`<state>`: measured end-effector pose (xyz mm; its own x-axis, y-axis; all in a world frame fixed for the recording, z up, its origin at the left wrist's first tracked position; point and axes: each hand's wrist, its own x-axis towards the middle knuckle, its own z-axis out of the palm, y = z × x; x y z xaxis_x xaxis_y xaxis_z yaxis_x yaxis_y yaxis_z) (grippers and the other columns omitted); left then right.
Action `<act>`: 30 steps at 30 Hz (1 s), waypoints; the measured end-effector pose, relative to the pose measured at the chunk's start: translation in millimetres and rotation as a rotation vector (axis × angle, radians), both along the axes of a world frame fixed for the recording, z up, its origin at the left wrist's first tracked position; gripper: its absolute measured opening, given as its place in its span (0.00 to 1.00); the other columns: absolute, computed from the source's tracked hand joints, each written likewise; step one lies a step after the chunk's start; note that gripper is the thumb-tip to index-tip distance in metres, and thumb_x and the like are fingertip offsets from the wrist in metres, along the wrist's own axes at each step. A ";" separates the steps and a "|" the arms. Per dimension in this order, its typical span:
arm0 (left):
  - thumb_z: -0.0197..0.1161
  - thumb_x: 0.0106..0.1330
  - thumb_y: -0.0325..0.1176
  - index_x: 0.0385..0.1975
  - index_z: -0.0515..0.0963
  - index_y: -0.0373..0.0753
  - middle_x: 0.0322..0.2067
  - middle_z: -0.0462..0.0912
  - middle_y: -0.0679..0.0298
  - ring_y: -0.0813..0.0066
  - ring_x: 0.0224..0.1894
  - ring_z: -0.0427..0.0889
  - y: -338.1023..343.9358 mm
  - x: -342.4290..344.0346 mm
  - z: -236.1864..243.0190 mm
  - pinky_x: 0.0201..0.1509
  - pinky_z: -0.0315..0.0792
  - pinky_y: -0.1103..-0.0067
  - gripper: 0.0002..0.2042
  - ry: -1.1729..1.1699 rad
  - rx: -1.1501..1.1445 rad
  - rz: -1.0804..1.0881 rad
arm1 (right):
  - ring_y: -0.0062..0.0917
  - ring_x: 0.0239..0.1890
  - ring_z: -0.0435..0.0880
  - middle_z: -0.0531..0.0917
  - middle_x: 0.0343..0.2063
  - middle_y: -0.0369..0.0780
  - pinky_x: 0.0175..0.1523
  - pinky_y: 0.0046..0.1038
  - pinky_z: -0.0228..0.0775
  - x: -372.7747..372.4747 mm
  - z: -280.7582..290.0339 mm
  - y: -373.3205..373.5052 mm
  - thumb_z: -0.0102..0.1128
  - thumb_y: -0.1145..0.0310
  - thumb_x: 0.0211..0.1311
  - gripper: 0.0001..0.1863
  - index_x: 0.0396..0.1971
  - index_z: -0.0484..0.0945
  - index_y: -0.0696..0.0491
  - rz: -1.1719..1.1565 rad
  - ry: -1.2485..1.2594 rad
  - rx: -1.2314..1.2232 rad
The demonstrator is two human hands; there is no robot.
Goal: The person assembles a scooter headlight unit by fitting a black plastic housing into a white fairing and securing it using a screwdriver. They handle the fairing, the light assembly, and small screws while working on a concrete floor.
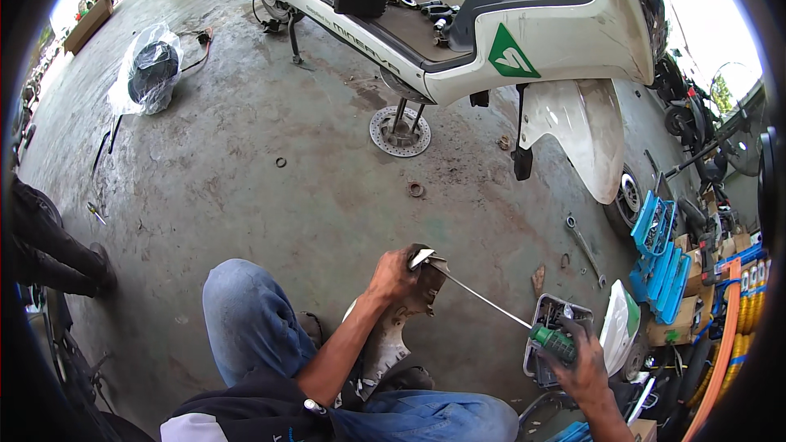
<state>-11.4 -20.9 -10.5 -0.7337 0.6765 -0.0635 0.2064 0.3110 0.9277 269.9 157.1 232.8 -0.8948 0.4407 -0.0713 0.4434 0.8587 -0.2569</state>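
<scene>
My left hand [395, 277] is closed around the upper end of a dirty, pale curved part [385, 345] with a jagged edge, which stands between my legs. Its exact kind I cannot make out. In my right hand [583, 363] is a long screwdriver [553, 344], gripped by its green handle. The thin shaft runs up and left, and its tip meets the top of the curved part beside my left fingers. Under the screwdriver handle sits a grey bin [542, 311] with small parts in it, partly hidden by my right hand.
Ahead stands a white scooter [458, 82], tools on its footboard. Below it is a brake disc [400, 133]. A wrench [585, 250], a metal ring [416, 189] and a blue toolbox [667, 278] lie around. Another person's legs [57, 237] are at left.
</scene>
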 end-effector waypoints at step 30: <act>0.65 0.58 0.29 0.53 0.81 0.43 0.46 0.86 0.51 0.50 0.49 0.85 -3.1 3.6 -5.1 0.54 0.78 0.65 0.20 0.034 -0.048 0.019 | 0.42 0.37 0.88 0.86 0.35 0.52 0.42 0.37 0.79 -3.5 10.3 -5.7 0.72 0.46 0.57 0.33 0.54 0.81 0.56 0.045 -0.227 0.110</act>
